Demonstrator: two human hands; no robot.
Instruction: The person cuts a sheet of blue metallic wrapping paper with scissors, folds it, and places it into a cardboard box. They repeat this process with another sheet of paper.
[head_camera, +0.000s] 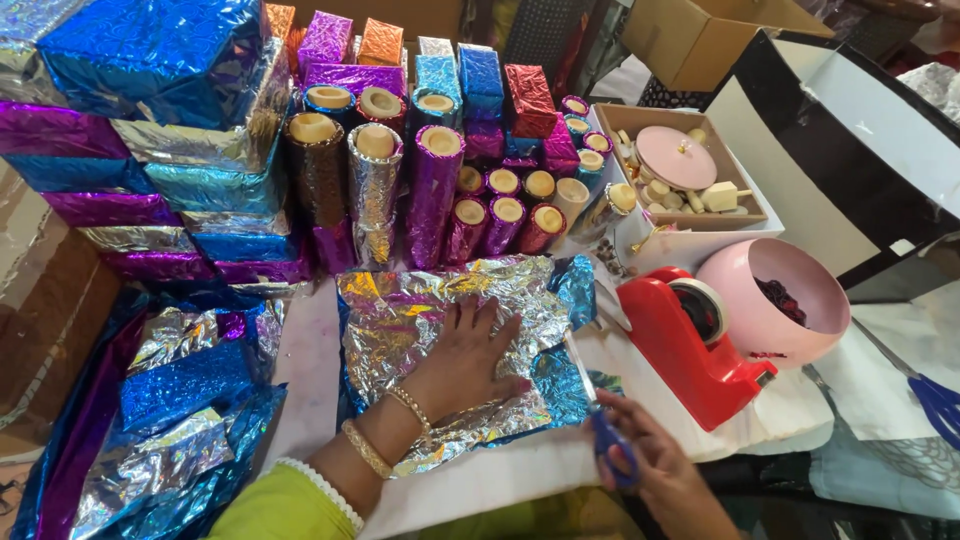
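The left hand (465, 360) lies flat, palm down, with fingers spread wide on a crinkled silver foil sheet (440, 330), pressing it against the white worktop (310, 370); this grip is fully open and closes on nothing. Blue foil (560, 385) shows under the silver sheet along its right edge. Gold bangles (385, 432) sit on the left wrist, above a yellow-green sleeve (275, 505).

The right hand (655, 470) is at the sheet's lower right corner, its grip closed around the blue handles of a pair of scissors (605, 435); the blades point up along the foil's right edge.

Just right of the scissors stands a red tape dispenser (685, 345), and beside that a pink bowl (785, 300) with something dark inside. Behind the sheet stand tubes wrapped in purple, silver and dark foil (435, 185), with foil-covered boxes (150, 130) stacked to the left. An open cardboard box (755, 200) at the back right holds a pink lid and small pale pieces. Loose blue and silver foil (170, 420) lies at the lower left.
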